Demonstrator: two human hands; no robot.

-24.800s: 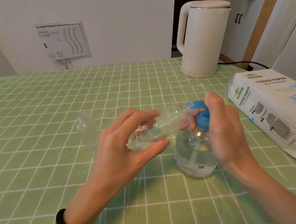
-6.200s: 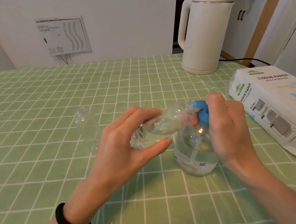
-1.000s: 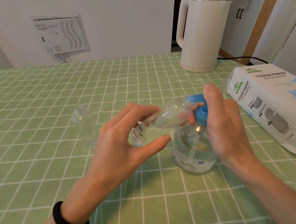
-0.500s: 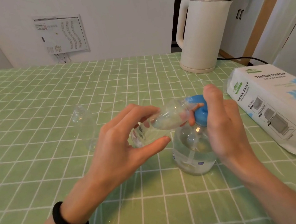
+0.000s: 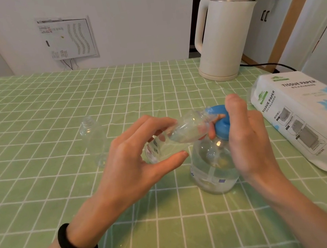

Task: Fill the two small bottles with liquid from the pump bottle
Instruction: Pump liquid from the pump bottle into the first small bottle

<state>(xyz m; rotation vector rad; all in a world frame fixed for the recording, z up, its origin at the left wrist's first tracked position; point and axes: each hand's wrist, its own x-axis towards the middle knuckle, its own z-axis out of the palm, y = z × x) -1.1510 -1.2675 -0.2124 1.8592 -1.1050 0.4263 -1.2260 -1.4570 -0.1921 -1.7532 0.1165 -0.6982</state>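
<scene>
Holds small bottle [image 5: 181, 134] in left hand [image 5: 134, 162], thumb under and fingers curled over: clear thin plastic, round-shouldered, tipped almost flat, with a little clear liquid along its lower side. Meets the spout of blue pump head [image 5: 219, 119] with its mouth. Wraps right hand [image 5: 247, 139] round that smooth domed head, forefinger on top, thumb in front. Stands pump bottle [image 5: 213, 165] upright on the worktop [image 5: 29, 114], centre-right and nearish: clear, squat, rounded, partly full, dip tube showing inside. Has second bottle [image 5: 94, 140] upright and uncapped to the left, apart from both hands; cannot tell whether any liquid is in it. Shows glossy green cloth with a white grid, lightly creased. Places matte white kettle [image 5: 226, 36] far right at the back edge, black cord [image 5: 266, 65] trailing right. Lays soft white tissue pack [image 5: 306, 119] along the right edge, near right hand. Wears black band [image 5: 76, 243] on the left wrist. Gives room to move over the cloth at left and along the near edge.
</scene>
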